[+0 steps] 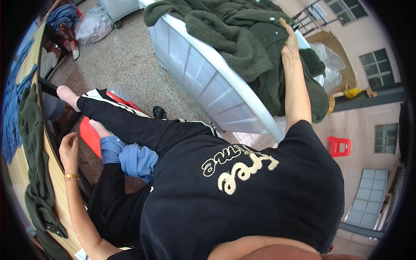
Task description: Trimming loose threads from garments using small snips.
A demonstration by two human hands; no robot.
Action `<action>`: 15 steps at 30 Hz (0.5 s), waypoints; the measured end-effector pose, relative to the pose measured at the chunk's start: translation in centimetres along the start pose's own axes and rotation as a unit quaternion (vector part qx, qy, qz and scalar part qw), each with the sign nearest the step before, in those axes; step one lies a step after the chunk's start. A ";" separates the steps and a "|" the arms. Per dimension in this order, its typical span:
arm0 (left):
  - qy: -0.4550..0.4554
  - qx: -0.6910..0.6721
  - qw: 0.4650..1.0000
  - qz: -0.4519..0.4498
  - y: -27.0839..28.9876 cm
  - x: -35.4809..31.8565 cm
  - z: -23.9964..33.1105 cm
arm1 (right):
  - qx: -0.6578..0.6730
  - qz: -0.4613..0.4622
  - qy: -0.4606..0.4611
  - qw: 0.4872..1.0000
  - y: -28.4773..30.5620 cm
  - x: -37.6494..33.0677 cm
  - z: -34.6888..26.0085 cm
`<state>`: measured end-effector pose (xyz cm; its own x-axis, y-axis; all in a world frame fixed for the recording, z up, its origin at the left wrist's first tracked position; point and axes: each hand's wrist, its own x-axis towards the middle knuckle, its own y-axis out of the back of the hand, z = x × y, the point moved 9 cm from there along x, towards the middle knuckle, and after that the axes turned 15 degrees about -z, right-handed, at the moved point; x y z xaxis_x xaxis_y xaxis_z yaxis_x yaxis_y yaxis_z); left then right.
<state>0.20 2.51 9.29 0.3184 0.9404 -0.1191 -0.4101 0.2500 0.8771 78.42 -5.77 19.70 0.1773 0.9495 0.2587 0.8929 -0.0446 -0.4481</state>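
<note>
My right arm stretches out to the far right, over a white plastic bin (197, 71) heaped with dark green fleecy garments. There my right hand (291, 42) is closed on a dark green garment (260, 37) with small pale buttons; the fingers behind it are mostly hidden. A small dark tip shows beside that hand, too little to name. My left hand (68, 152), a bracelet at its wrist, hangs loosely open and empty near the table edge. On the wooden table (60, 190) lies another dark green garment (37, 173), and a blue garment (138, 159) rests across my lap.
More blue garments (15, 104) lie along the table's far left. A red stool (339, 146) stands to the right, and a clear plastic bag (94, 26) sits on the floor (125, 60) near another person's foot (75, 53). Behind the bin is a cardboard box (346, 65) with plastic wrap.
</note>
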 end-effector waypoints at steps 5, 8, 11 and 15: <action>-0.004 -0.028 0.999 0.021 0.2 0.4 0.4 | 0.020 -0.125 0.028 0.992 -8.2 4.4 -5.5; -0.007 -0.031 0.999 0.037 0.9 -1.0 1.8 | 0.011 -0.152 0.055 0.987 -13.6 5.2 -6.6; -0.036 -0.027 0.999 0.022 0.9 0.6 1.5 | -0.028 -0.167 0.065 0.983 -17.2 4.3 -8.6; 0.038 -0.053 0.998 -0.020 0.0 -2.0 -0.7 | -0.209 0.004 0.245 0.947 -23.1 5.1 -12.3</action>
<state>-1.04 0.82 9.17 0.2724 0.9429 -0.1918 -0.4884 0.3072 0.8168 63.81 -3.69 41.85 0.2650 0.6950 0.6684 0.9581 -0.2682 -0.1009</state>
